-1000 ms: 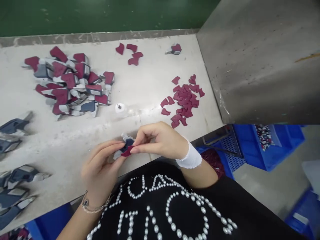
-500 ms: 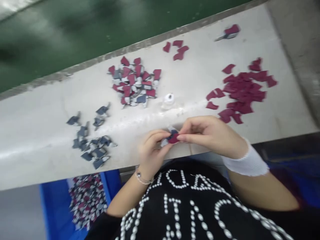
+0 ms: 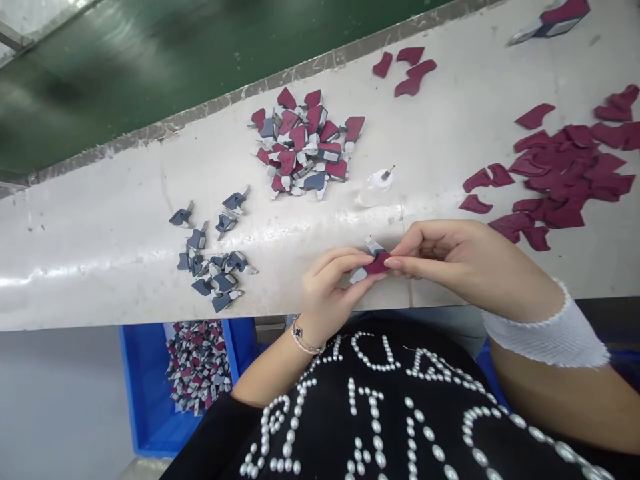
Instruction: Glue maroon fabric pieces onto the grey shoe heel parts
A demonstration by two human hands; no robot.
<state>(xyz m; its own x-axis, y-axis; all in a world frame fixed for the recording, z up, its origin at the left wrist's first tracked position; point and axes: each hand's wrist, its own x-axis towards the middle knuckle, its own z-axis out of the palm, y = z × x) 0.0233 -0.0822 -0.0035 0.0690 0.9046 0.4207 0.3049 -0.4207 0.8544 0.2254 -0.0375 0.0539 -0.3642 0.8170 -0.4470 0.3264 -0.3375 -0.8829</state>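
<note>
Near the table's front edge, my left hand [image 3: 333, 283] pinches a small grey-and-white plastic piece [image 3: 373, 247] with a dark red cover [image 3: 379, 262] against it. The thumb and forefinger of my right hand [image 3: 440, 253] grip the right end of the same piece, pressed on the red cover. Part of the piece is hidden by the fingers. To the right lies a heap of loose dark red covers [image 3: 555, 173]. Grey pieces without red covers [image 3: 225, 281] are spread to the left. Beyond my hands sits a pile of red-covered pieces [image 3: 299, 137].
A small clear bottle with a dark needle-like tip [image 3: 379, 180] stands on the white table [image 3: 125, 220]. Several red covers [image 3: 413, 70] and a red-and-grey piece [image 3: 555, 23] lie at the back. Below the left edge, a blue bin [image 3: 150, 427] holds many pieces. Green surface [image 3: 150, 73] runs behind.
The head view has shifted, so the table's contents appear farther right and somewhat higher. Both hands still hold the same piece with its red cover, in much the same pose.
</note>
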